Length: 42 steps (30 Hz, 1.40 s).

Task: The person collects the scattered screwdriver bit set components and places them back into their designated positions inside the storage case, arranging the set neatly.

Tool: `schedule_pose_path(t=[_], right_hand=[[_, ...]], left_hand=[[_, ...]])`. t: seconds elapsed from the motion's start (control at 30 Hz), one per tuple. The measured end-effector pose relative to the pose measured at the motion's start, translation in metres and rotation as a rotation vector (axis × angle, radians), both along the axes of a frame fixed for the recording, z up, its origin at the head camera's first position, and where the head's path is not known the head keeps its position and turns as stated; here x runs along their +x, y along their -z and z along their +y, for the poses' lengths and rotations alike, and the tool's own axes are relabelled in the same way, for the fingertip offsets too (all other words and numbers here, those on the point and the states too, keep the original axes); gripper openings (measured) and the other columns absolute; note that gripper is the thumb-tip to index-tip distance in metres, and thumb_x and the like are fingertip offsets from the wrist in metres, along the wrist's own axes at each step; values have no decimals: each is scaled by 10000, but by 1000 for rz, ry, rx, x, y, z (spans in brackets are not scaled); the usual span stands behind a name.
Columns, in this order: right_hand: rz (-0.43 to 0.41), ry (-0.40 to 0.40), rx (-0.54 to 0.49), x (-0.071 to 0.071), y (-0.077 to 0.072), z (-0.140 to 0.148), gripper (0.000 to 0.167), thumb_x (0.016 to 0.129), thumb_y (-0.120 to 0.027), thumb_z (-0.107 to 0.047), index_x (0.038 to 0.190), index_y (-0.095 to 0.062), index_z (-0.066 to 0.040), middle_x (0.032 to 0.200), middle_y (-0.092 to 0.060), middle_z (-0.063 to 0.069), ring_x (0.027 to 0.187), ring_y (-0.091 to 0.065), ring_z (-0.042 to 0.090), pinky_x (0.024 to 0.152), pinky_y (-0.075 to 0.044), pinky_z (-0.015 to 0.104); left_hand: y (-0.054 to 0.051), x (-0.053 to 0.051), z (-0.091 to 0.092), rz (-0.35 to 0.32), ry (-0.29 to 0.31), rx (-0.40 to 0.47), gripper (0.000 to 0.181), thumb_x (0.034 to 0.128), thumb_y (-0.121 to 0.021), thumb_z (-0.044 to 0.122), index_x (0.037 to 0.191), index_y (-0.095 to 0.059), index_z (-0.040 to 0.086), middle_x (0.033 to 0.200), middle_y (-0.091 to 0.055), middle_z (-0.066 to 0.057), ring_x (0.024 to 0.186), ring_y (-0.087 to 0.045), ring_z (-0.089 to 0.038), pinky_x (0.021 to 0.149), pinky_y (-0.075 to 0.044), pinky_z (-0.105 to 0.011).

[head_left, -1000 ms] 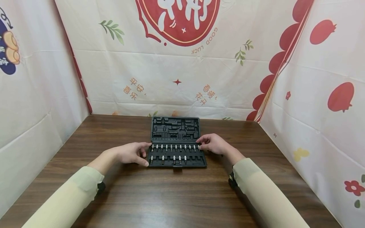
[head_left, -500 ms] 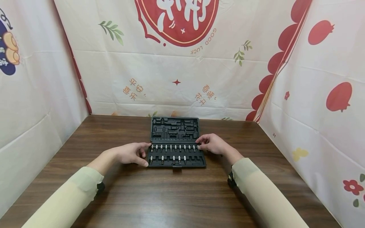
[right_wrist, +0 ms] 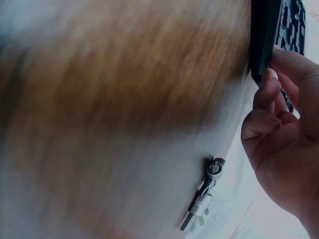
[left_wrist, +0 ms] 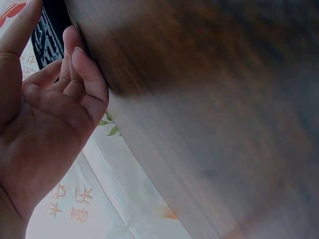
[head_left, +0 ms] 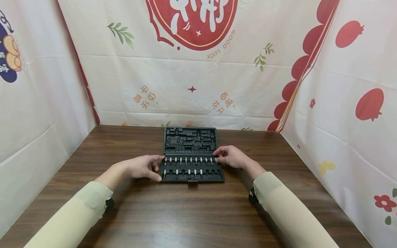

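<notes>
Well, cloth [head_left: 173, 72] hangs around a brown table [head_left: 198, 213]

A black case [head_left: 190, 152] lies on the table, toward the back, with its lid up. The left hand [head_left: 144, 167] is at the case's left side. Its thumb and pointing finger are spread wide and touch the edge. The right hand [head_left: 233, 157] is at the right side with its fingers bent; I cannot tell if they pinch anything. A silver tool [right_wrist: 200, 196] lies on the table near that hand. Little bits [head_left: 186, 161] sit in two rows inside the case, more in the back row.
</notes>
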State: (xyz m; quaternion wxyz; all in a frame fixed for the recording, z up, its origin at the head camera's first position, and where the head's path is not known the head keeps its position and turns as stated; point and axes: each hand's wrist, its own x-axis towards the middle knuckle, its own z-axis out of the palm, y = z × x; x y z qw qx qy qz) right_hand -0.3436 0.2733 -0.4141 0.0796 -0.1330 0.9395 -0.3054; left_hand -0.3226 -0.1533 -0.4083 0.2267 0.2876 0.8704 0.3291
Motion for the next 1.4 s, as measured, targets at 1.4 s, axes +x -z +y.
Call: schedule_pose_path(t=[1.4], right_hand=[[46, -29, -100, 43, -17, 46, 320, 1059, -755, -313, 1298, -768, -100, 1067, -707, 68, 844, -622, 216, 706, -565, 338]], left_hand=[[-3, 1, -1, 28, 6, -37, 979, 961, -879, 317, 1706, -330, -4, 1106, -636, -59, 939, -561, -174, 833, -458, -329]])
